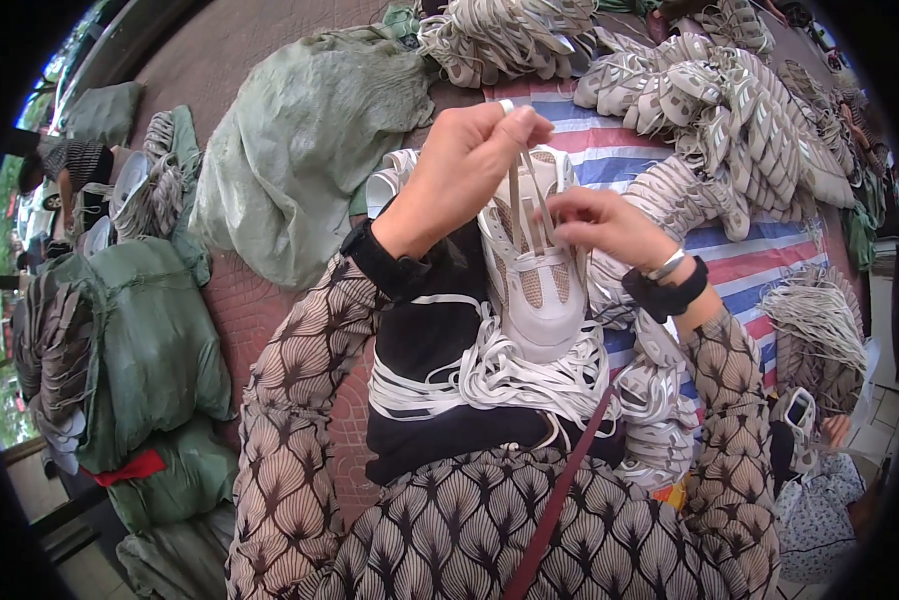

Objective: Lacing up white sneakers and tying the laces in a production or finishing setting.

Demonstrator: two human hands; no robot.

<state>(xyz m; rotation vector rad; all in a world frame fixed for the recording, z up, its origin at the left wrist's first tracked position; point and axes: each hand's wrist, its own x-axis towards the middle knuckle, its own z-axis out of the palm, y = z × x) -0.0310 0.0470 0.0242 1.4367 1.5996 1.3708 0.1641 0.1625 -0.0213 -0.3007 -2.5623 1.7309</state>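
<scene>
A white and beige sneaker (pixel 538 290) rests toe-down on my lap, on a heap of flat pale shoelaces (pixel 500 378). My left hand (pixel 460 165) is raised above the shoe and pinches the ends of a lace (pixel 522 195) pulled up taut. My right hand (pixel 600 222) presses its fingers on the lace at the shoe's eyelets. A bracelet and a black cuff sit on the right wrist. Both forearms wear patterned sleeves.
Piles of similar sneakers (pixel 730 120) lie on a striped tarp (pixel 610 150) ahead. Green sacks (pixel 300 140) sit on the left on a brick floor, some stuffed with shoes (pixel 140 350). A lace bundle (pixel 820 325) lies right. Another person's hand holding a phone (pixel 805 412) shows lower right.
</scene>
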